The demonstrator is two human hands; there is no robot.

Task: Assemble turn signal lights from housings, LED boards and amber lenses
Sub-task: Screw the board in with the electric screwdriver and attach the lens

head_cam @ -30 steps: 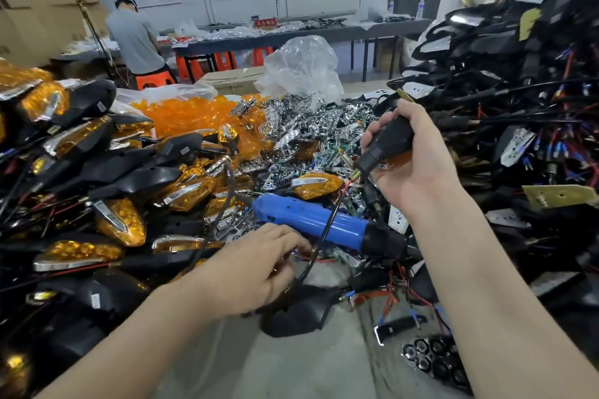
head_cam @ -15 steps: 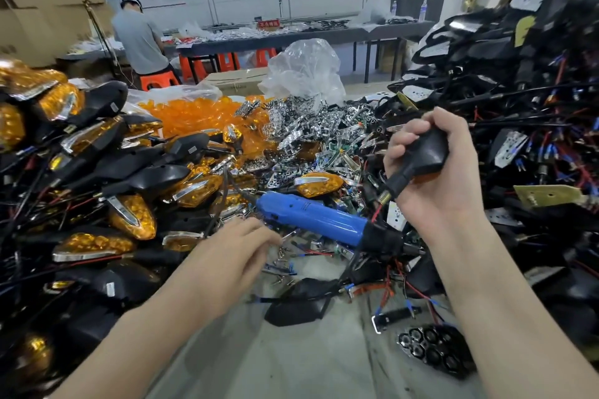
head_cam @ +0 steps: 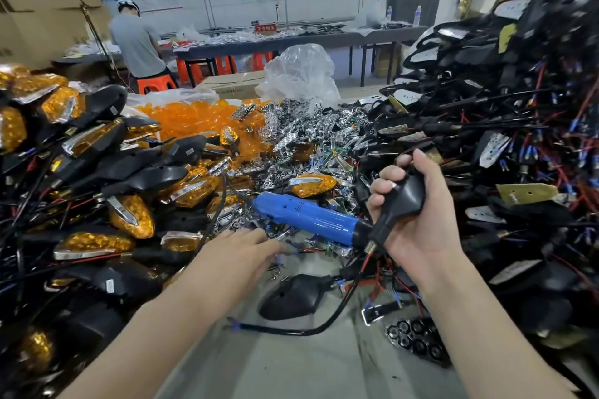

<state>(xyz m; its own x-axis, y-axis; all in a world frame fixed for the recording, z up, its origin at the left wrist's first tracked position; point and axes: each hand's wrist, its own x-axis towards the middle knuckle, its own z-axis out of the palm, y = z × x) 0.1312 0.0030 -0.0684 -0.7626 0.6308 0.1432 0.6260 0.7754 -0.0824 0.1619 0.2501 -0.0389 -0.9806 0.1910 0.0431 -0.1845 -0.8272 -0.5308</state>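
My right hand (head_cam: 418, 220) grips a black turn signal housing (head_cam: 403, 201) by its body, stem pointing down-left, its wire (head_cam: 343, 304) trailing to the table. My left hand (head_cam: 240, 256) lies flat with straight fingers over small screws (head_cam: 275, 270) beside the blue electric screwdriver (head_cam: 311, 220). Another black housing (head_cam: 293, 296) lies on the grey table (head_cam: 275, 363) between my arms. Loose amber lenses (head_cam: 194, 120) and chrome reflectors with LED boards (head_cam: 308, 136) are heaped behind.
Finished amber-lensed signals (head_cam: 129, 217) pile up on the left; wired black housings (head_cam: 518, 139) tower on the right. A clear plastic bag (head_cam: 301, 74) stands at the back. A black reflector part (head_cam: 418, 340) lies near right. A person (head_cam: 136, 42) works at a far table.
My right hand has carried the housing down and toward me, its wire now trailing on the table. My left hand has slid forward from the screwdriver cord to the screws, fingers straightened.
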